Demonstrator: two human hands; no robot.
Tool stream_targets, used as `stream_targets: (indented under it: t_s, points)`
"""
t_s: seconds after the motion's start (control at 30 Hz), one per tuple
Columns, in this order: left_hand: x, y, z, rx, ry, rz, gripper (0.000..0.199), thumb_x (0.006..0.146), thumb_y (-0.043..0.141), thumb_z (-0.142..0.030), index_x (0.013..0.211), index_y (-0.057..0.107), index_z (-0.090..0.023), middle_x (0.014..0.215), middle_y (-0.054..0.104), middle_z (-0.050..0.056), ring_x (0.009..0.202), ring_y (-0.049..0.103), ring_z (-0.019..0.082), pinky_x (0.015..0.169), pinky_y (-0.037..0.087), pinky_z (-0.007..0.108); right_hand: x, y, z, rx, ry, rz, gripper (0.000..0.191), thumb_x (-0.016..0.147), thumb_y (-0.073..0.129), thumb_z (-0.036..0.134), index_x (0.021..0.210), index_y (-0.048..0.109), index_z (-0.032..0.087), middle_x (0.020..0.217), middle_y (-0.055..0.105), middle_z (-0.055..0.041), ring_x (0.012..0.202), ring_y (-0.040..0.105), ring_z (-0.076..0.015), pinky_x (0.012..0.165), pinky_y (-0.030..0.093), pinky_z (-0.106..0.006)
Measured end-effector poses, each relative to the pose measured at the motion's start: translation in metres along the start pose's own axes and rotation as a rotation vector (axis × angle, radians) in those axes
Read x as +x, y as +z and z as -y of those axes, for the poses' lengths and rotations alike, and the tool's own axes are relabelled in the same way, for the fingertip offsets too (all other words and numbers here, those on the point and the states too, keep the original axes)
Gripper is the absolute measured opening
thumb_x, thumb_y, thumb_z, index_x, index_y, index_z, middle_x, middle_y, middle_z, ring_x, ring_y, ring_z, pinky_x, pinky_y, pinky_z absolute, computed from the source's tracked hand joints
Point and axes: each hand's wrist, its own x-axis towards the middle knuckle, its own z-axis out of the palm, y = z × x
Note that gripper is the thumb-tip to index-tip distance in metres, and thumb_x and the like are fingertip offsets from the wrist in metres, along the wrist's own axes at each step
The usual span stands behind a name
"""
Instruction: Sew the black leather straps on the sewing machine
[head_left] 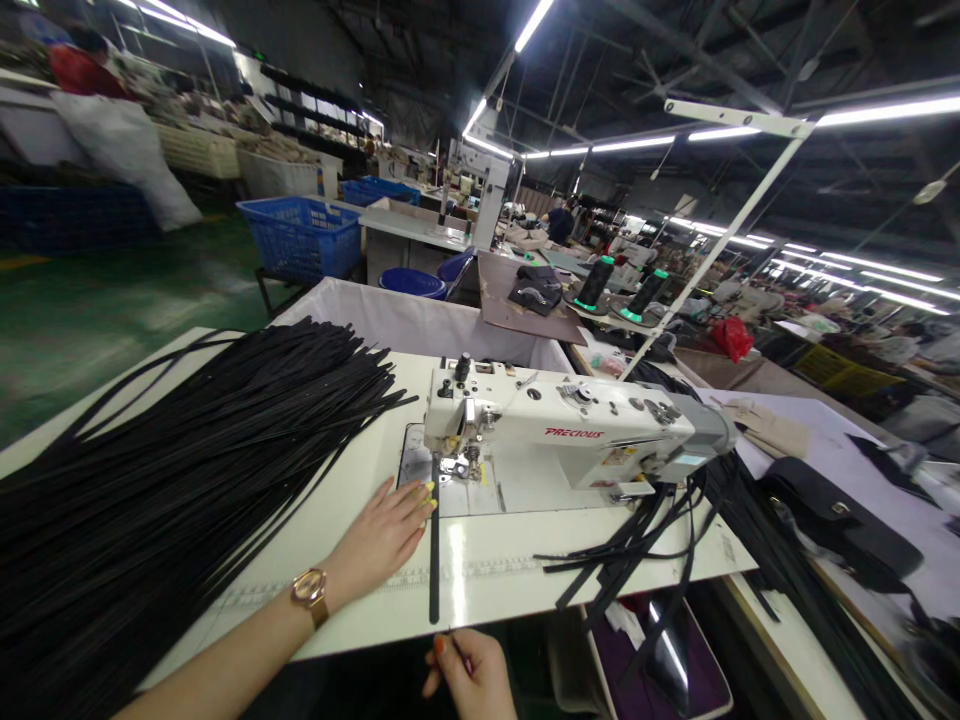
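Note:
A narrow black strap (435,560) lies straight from the presser foot of the white sewing machine (555,425) toward the table's front edge. My left hand (384,535), with a watch (310,590) on its wrist, lies flat on the table, fingers stretched out and fingertips against the strap's left side. Below the near end of the strap, at the table edge, my right hand (474,672) is closed in a pinch. A small dark bit shows at its fingers, too little to name. Left of the machine spreads a large pile of black straps (202,440).
More black straps (637,550) hang over the table's front edge at the right, above a bin (720,690). Two black thread cones (596,283) and a thread stand (720,245) rise behind the machine. A black bag (840,510) lies far right. A blue crate (304,235) stands behind.

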Motion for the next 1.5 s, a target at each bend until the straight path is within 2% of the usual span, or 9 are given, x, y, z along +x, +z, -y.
stream_targets:
  t_s: [0.17,0.3,0.37,0.43,0.47,0.53,1.0,1.17,1.5]
  points:
    - [0.0,-0.001,-0.001,-0.005,-0.009,0.005,0.037,0.098,0.043,-0.026,0.133,0.055,-0.023,0.142,0.054,0.005,0.135,0.042,0.026,0.116,0.025,0.054,0.0,-0.019,0.024,0.043,0.013,-0.02,0.056,0.088,0.051,0.064,0.066,0.072,0.016,0.053,0.071,-0.0076,0.054,0.059,-0.0186,0.06,0.04,-0.027]
    - [0.0,0.0,0.0,-0.002,-0.011,0.008,0.037,0.099,0.042,-0.027,0.134,0.055,-0.023,0.143,0.054,0.005,0.136,0.041,0.026,0.116,0.025,0.054,0.006,-0.034,0.04,0.202,0.024,-0.027,0.047,0.09,0.057,0.055,0.068,0.071,0.016,0.053,0.07,-0.0053,0.059,0.059,-0.0166,0.066,0.042,-0.027]
    - [0.0,0.0,0.0,0.007,-0.011,0.017,0.038,0.099,0.041,-0.027,0.134,0.055,-0.023,0.143,0.053,0.005,0.136,0.041,0.026,0.116,0.025,0.054,0.01,-0.037,0.037,0.297,0.06,-0.034,0.044,0.088,0.06,0.054,0.07,0.069,0.015,0.05,0.067,-0.0035,0.05,0.049,-0.0119,0.054,0.034,-0.023]
    - [0.0,0.0,0.0,0.017,-0.011,0.025,0.038,0.1,0.04,-0.028,0.134,0.055,-0.023,0.144,0.053,0.005,0.136,0.041,0.026,0.116,0.025,0.054,0.014,-0.037,0.03,0.394,0.114,-0.021,0.044,0.086,0.063,0.055,0.071,0.068,0.014,0.047,0.065,-0.002,0.039,0.033,-0.0073,0.044,0.018,-0.022]
    - [0.0,0.0,0.0,0.022,-0.012,0.028,0.038,0.1,0.04,-0.029,0.134,0.055,-0.023,0.144,0.052,0.005,0.137,0.04,0.026,0.116,0.025,0.054,0.016,-0.037,0.025,0.431,0.133,-0.008,0.045,0.085,0.063,0.056,0.072,0.067,0.014,0.046,0.064,-0.0016,0.037,0.027,-0.006,0.043,0.012,-0.023]
    - [0.0,0.0,0.0,0.027,-0.013,0.032,0.038,0.1,0.039,-0.029,0.134,0.055,-0.022,0.144,0.052,0.005,0.137,0.04,0.026,0.116,0.024,0.054,0.018,-0.037,0.019,0.466,0.136,0.012,0.045,0.084,0.064,0.057,0.071,0.067,0.014,0.045,0.063,-0.0015,0.036,0.023,-0.0051,0.042,0.007,-0.024]
    - [0.006,0.002,0.006,-0.044,-0.056,0.028,0.039,0.098,0.044,-0.031,0.136,0.052,-0.025,0.145,0.051,0.005,0.137,0.04,0.026,0.115,0.025,0.055,0.02,-0.039,0.018,0.431,0.104,0.051,0.046,0.085,0.063,0.057,0.068,0.067,0.015,0.041,0.062,-0.0013,0.037,0.029,-0.0067,0.046,0.013,-0.025]
    - [0.012,0.001,0.012,-0.055,-0.072,0.031,0.039,0.098,0.044,-0.033,0.135,0.053,-0.025,0.146,0.051,0.005,0.136,0.041,0.026,0.116,0.025,0.055,0.02,-0.04,0.02,0.44,0.089,0.05,0.044,0.086,0.063,0.055,0.067,0.067,0.015,0.041,0.062,-0.0008,0.04,0.035,-0.0082,0.051,0.021,-0.026]
    - [0.018,0.003,0.015,-0.096,-0.086,0.004,0.04,0.098,0.044,-0.036,0.136,0.053,-0.026,0.145,0.051,0.005,0.135,0.043,0.025,0.117,0.023,0.053,0.018,-0.042,0.021,0.411,0.087,0.063,0.044,0.088,0.061,0.054,0.069,0.067,0.016,0.042,0.061,0.0006,0.04,0.038,-0.009,0.055,0.028,-0.026]
